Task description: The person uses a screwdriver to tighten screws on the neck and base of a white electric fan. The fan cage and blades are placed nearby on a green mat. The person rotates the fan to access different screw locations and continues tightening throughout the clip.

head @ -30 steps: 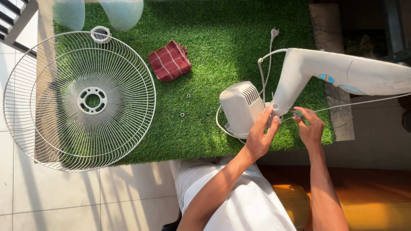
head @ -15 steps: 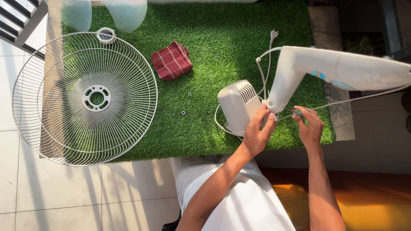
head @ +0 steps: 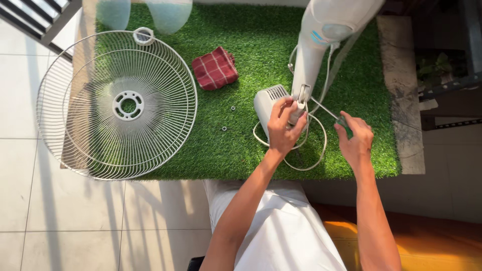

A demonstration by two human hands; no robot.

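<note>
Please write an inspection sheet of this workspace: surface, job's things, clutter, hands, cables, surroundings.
Surface: green artificial grass mat on pale floor tiles.
Job's things: white fan stand joined to white motor housing; screwdriver at the joint.
Clutter: round wire fan guard, red checked cloth, two small washers, translucent fan blades.
Hands: left hand grips the joint; right hand holds the screwdriver.
Cables: white cord looped on the mat.
Surroundings: stone edging, plant.
</note>
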